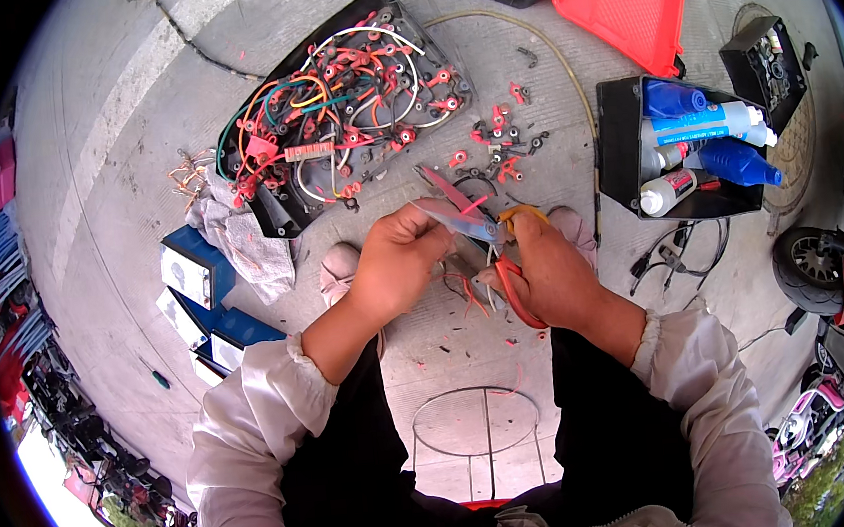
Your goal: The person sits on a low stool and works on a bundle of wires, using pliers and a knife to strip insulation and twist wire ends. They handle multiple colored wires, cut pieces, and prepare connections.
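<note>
The right hand (544,275) is wrapped round the scissors (467,222), whose blades stand parted between the two hands. The left hand (397,266) has its fingertips pressed together beside the blades; what they pinch, I can't tell. Just beyond, a black tray (275,220) is heaped with wires (367,98) and red caps. To the right, a black bin (623,171) holds white and blue bottles (699,126), and near it a smaller box (742,41) contains metal bits (781,82).
</note>
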